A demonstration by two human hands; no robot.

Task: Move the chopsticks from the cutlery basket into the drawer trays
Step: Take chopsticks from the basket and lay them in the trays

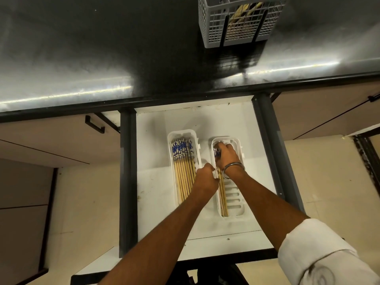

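A white drawer (152, 140) is seen pulled out below the dark, glossy desk (102, 48), and two white oblong trays lie side by side on its floor, their long axes running from the drawer front towards the desk. The left tray (176, 138) is filled with a row of chopsticks (183, 171) laid parallel along that axis; their shafts are pale bamboo yellow, and their thicker ends, patterned in blue and white, point towards the desk, while the thin tips point towards the person. In the right tray (236, 194), whose slotted base is visible, a few more chopsticks (223, 200) are laid the same way along the tray's left wall, their patterned ends hidden under the right hand (226, 155). That hand is curled over the far end of these chopsticks and appears to be gripping them; a metal bangle (233, 169) is worn on its wrist. The left hand (205, 175) is closed in a pinch on the left rim of the right tray, between the two trays. A grey plastic cutlery basket (213, 27) stands on the desk, well apart from the drawer, with yellowish pieces seen through its grid, too unclear to name. A white rolled-up sleeve (320, 254) covers the right upper arm.
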